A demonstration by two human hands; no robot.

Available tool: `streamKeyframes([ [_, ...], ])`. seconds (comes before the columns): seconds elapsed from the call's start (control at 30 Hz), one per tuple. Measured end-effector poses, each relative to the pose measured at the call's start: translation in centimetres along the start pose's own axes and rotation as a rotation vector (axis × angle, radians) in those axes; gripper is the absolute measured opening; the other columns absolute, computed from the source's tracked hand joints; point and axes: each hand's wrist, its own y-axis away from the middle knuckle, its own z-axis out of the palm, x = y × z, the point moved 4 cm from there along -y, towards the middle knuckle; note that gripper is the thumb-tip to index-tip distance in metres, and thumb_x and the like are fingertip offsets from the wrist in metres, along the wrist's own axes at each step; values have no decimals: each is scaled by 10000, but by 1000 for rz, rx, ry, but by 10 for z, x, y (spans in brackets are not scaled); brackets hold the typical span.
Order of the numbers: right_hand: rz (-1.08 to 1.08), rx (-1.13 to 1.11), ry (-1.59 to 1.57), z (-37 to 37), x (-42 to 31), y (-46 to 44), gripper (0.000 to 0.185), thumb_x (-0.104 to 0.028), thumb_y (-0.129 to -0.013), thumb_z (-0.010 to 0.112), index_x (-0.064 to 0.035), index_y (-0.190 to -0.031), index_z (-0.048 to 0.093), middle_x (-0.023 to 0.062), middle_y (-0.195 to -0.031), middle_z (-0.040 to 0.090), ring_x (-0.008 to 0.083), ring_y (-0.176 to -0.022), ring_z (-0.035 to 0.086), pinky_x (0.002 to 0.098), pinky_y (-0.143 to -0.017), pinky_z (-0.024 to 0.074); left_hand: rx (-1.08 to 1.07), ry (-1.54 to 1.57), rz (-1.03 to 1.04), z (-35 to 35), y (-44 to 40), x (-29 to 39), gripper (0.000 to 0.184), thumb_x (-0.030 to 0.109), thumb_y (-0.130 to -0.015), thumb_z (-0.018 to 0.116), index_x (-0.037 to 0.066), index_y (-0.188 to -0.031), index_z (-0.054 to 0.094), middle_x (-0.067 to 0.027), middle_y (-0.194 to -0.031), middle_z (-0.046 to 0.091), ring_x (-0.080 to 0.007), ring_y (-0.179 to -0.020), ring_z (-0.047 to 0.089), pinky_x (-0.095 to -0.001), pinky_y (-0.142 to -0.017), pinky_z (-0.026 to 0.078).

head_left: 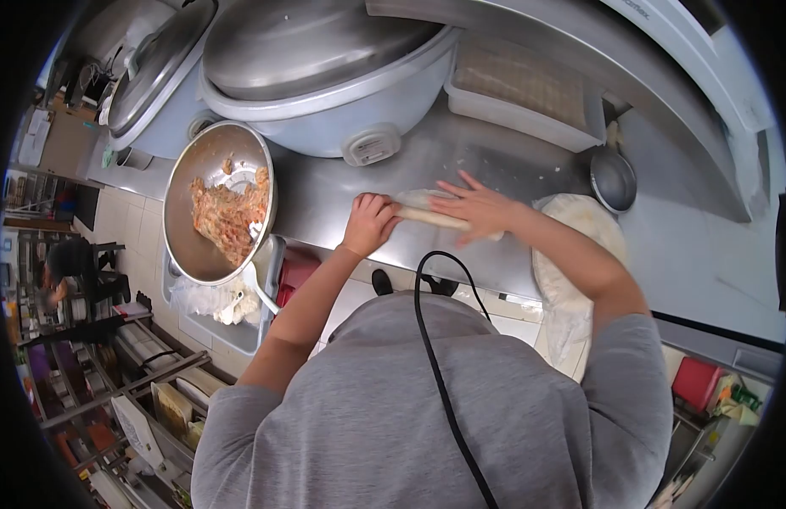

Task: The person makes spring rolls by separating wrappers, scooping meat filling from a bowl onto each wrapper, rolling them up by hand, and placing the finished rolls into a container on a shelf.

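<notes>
In the head view, my left forearm reaches up from the near left, and my left hand [372,223] curls over the left end of a long pale roll [434,218], fingers bunched close together. My right arm angles in from the right; my right hand [474,208] lies palm down over the roll's right part, fingers spread. The roll lies on the metal counter [334,191], slanting slightly nearer me toward its right end, with a thin pale sheet [417,199] just beyond it. Left of my hands stands a metal bowl [179,195] of orange-flecked mixture [227,216]; to the right lies a plastic-covered pale pile [580,229]. On the white casing [694,42] at far right, I can read only "flex"; the print on the large cooker's panel [373,148] is too small.
</notes>
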Motion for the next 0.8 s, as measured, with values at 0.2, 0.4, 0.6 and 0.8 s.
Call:
streamKeyframes([
  [0.2, 164, -74, 1, -3, -11, 112, 755, -573, -787, 533, -120, -1373, 387, 21, -1458, 318, 256, -1395, 141, 554, -1107, 17, -14, -21, -33, -5, -1, 5, 292, 166, -748, 671, 85, -1017, 590, -114, -1089, 539, -292, -1022, 505, -432, -892, 380],
  [0.4, 427, 512, 35, 30, -62, 57, 371, -292, -853, 554, -95, -1165, 586, 17, -1248, 552, 226, -1241, 420, 503, -1079, 211, -195, 89, 165, 12, 6, 49, 479, 153, -792, 606, -7, -1226, 483, -211, -1306, 450, -365, -1216, 430, -443, -1037, 330],
  [0.6, 704, 631, 80, 29, -42, 24, 295, -196, -818, 549, -89, -1084, 618, 32, -1149, 602, 222, -1154, 494, 480, -1007, 308, -282, -38, 187, 36, -35, 31, 486, 150, -809, 580, -30, -1245, 463, -211, -1297, 459, -340, -1203, 438, -435, -1022, 329],
  [0.8, 626, 761, 173, 33, -57, 34, 314, -148, -783, 546, -100, -1088, 611, 36, -1151, 599, 203, -1112, 514, 431, -996, 336, -194, -37, 263, 25, -31, 51, 457, 131, -771, 597, -29, -1188, 505, -202, -1252, 498, -332, -1162, 473, -432, -987, 362],
])
